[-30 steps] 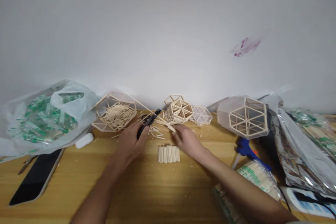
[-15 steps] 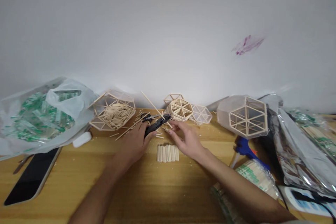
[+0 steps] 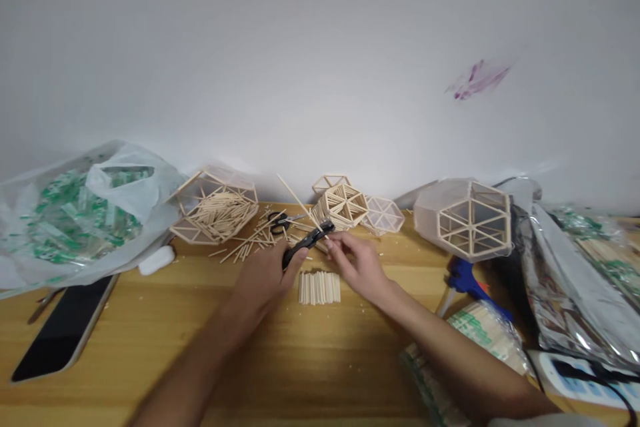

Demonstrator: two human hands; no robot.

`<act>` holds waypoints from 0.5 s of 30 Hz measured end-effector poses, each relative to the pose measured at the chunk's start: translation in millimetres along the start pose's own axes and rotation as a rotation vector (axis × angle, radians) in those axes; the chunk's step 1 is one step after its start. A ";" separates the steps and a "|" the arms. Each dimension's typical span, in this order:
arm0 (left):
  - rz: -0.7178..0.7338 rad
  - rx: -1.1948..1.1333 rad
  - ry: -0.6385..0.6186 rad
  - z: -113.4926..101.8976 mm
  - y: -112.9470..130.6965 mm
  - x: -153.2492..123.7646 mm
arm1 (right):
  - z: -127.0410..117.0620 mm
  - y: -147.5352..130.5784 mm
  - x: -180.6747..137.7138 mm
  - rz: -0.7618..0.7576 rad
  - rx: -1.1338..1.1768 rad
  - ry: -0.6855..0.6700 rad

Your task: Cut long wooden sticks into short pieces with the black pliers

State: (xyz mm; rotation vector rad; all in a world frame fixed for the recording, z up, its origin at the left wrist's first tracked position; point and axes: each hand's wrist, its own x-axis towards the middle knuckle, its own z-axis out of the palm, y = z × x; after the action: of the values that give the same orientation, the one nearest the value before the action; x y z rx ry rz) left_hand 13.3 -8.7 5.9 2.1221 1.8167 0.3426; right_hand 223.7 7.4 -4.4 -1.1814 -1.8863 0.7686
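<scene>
Carefully — your right hand [image 3: 359, 265] sits right beside the black cutter [image 3: 309, 241].
At frame centre, your left hand [image 3: 263, 275] wraps it, your right pinches the stick [image 3: 291, 191] near its lower end — a slip could nip you.

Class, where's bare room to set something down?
Nearly bare: the table between the forearms in front of the stick row, and between the phone and left forearm. Crowded: along the wall, around the scissors, and the right side, around the blue tool.
</scene>
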 end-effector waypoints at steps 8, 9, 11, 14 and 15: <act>-0.007 0.013 0.006 0.5 4.6 -3.1 | -2.4 -2.4 -1.7 0.021 -0.030 -0.023; -0.002 0.014 0.004 0.8 4.0 -2.8 | -3.7 -3.1 -0.6 0.022 -0.024 -0.033; 0.009 0.007 0.002 1.5 2.4 -2.0 | -6.6 -4.3 2.0 0.019 0.006 -0.055; 0.036 -0.035 0.012 2.4 -0.4 -1.0 | -9.9 -6.6 5.3 0.020 0.104 -0.096; 0.048 -0.056 0.016 2.6 -1.5 -0.8 | -10.2 -7.5 6.1 0.034 0.158 -0.106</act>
State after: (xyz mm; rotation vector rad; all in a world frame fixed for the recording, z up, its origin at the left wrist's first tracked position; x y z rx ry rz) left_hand 12.9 -9.5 2.9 2.1338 1.7459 0.4183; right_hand 227.2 11.0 8.7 -1.0945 -1.8571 0.9973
